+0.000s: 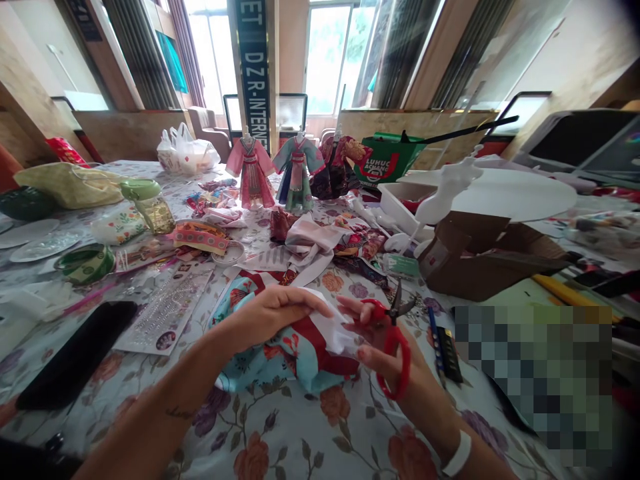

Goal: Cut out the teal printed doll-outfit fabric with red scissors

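My left hand (280, 310) is closed, its fingers together over a thin white cloth (336, 330). That cloth lies on a turquoise and red printed fabric (280, 357) spread on the table in front of me. My right hand (383, 350) has red-handled scissors (399, 363) hooked on it, with their dark blades slightly apart and pointing away to the right. The fingertips of this hand are close to the right side of the white cloth; whether they grip it I cannot tell. The underside of the left hand's grasp is hidden.
A flowered tablecloth (270, 440) covers the table. To the left lie a black phone (77, 353), a sheet of beads (167, 310) and green tape (86, 263). Small dressed forms (250, 173) stand behind fabric scraps. A cardboard box (485, 257) and white mannequin form (447, 190) stand right.
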`<state>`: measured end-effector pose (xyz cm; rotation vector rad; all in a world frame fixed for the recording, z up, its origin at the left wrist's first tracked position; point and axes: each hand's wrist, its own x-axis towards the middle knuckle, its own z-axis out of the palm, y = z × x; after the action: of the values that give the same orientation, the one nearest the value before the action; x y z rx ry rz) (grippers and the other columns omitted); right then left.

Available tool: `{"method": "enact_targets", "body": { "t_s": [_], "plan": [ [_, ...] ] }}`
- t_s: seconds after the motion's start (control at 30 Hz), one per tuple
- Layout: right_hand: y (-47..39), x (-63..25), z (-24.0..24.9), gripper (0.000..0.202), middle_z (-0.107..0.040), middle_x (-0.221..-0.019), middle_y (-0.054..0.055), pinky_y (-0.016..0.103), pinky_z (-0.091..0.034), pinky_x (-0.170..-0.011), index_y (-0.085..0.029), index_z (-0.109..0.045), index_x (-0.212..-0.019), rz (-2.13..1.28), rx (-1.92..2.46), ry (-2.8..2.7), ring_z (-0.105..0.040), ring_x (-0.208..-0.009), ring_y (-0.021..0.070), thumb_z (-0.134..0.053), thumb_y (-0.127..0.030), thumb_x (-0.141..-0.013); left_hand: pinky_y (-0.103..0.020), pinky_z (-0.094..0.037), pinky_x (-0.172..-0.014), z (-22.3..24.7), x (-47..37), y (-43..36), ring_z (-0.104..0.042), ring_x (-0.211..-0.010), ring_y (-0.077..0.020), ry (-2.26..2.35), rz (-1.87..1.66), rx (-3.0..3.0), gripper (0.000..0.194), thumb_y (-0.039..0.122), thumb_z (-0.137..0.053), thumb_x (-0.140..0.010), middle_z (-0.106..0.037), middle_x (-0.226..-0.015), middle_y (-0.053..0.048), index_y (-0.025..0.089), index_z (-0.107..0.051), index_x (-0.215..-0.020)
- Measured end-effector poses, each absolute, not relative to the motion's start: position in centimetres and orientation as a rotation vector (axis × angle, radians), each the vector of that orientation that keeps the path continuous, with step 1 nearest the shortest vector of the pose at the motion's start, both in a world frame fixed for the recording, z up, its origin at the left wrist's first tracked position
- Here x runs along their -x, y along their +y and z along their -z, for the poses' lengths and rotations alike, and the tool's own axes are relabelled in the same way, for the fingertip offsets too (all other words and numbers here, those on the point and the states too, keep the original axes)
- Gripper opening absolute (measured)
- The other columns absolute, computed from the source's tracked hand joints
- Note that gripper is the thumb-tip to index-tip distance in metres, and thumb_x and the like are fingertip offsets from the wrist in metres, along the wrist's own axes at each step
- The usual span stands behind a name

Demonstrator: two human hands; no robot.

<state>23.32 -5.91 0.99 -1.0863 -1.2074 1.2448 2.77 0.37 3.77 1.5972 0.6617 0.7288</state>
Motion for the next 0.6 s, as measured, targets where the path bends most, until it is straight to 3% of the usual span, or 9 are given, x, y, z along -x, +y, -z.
{"method": "enact_targets", "body": {
  "t_s": [0.07, 0.17, 0.23, 0.3, 0.4, 0.47, 0.6],
  "plan": [
    [-6.0, -23.2, -0.4, 0.044, -0.061, -0.087, 0.003, 0.03, -0.046, -0.071, -0.023, -0.052, -0.085, -1.349, 1.074, -1.225, -0.055, -0.086, 0.0229, -0.084, -0.032, -0.057, -0.029, -0.046, -0.09, -3.8, -3.8, -0.2, -0.062, -0.104, -0.0221, 0.589, -0.66, -1.633, 0.023, 0.024, -0.053, -0.089, -0.071, -0.106, -0.007, 0.017, -0.074, -0.097],
    [-6.1, -23.2, 0.3, 0.039, -0.048, -0.063, -0.005, 0.023, -0.038, -0.053, -0.021, -0.048, -0.077, -1.438, 1.133, -1.167, -0.044, -0.058, 0.0123, -0.083, -0.03, -0.062, -0.025, -0.048, -0.072, -3.9, -4.0, -0.1, -0.064, -0.086, -0.0185, 0.628, -0.555, -1.694, 0.031, 0.025, -0.061, -0.083, -0.071, -0.099, -0.005, 0.02, -0.068, -0.112],
    [-6.0, -23.5, 0.2, 0.036, -0.044, -0.062, -0.006, 0.021, -0.033, -0.05, -0.02, -0.045, -0.075, -1.406, 1.11, -1.091, -0.038, -0.055, 0.0098, -0.08, -0.03, -0.068, -0.022, -0.044, -0.06, -4.1, -2.9, 0.7, -0.061, -0.072, -0.0154, 0.738, -0.488, -1.785, 0.05, 0.025, -0.067, -0.076, -0.069, -0.09, -0.002, 0.024, -0.058, -0.125],
    [-5.8, -23.8, -0.1, 0.033, -0.047, -0.069, -0.005, 0.02, -0.033, -0.054, -0.02, -0.045, -0.076, -1.331, 1.049, -1.03, -0.039, -0.06, 0.0102, -0.077, -0.027, -0.071, -0.021, -0.04, -0.054, -4.6, -1.3, 1.8, -0.057, -0.064, -0.0136, 0.886, -0.439, -1.902, 0.054, 0.024, -0.064, -0.076, -0.067, -0.083, 0.0, 0.025, -0.054, -0.13],
    [-5.6, -24.2, -0.6, 0.032, -0.047, -0.077, -0.004, 0.02, -0.034, -0.057, -0.021, -0.044, -0.077, -1.266, 1.001, -1.006, -0.039, -0.066, 0.0109, -0.076, -0.023, -0.072, -0.021, -0.04, -0.058, -5.7, 1.3, 3.1, -0.058, -0.069, -0.0151, 1.017, -0.375, -2.072, 0.03, 0.028, -0.061, -0.078, -0.068, -0.083, -0.002, 0.019, -0.07, -0.105],
    [-5.6, -24.2, -0.6, 0.033, -0.045, -0.075, -0.005, 0.021, -0.033, -0.056, -0.02, -0.043, -0.076, -1.266, 1.019, -1.029, -0.037, -0.064, 0.0105, -0.076, -0.024, -0.072, -0.021, -0.036, -0.054, -6.6, 2.6, 3.3, -0.055, -0.062, -0.0146, 1.117, -0.328, -2.167, 0.021, 0.034, -0.062, -0.078, -0.064, -0.066, 0.0, 0.017, -0.074, -0.078],
    [-5.8, -24.1, -0.1, 0.032, -0.046, -0.076, -0.004, 0.021, -0.032, -0.056, -0.02, -0.045, -0.075, -1.252, 1.082, -1.108, -0.037, -0.064, 0.0102, -0.076, -0.029, -0.074, -0.022, -0.037, -0.057, -8.0, 3.9, 2.1, -0.057, -0.064, -0.0169, 1.552, -0.639, -2.244, 0.021, 0.038, -0.067, -0.072, -0.065, -0.065, 0.0, 0.019, -0.073, -0.077]
  ]
}}
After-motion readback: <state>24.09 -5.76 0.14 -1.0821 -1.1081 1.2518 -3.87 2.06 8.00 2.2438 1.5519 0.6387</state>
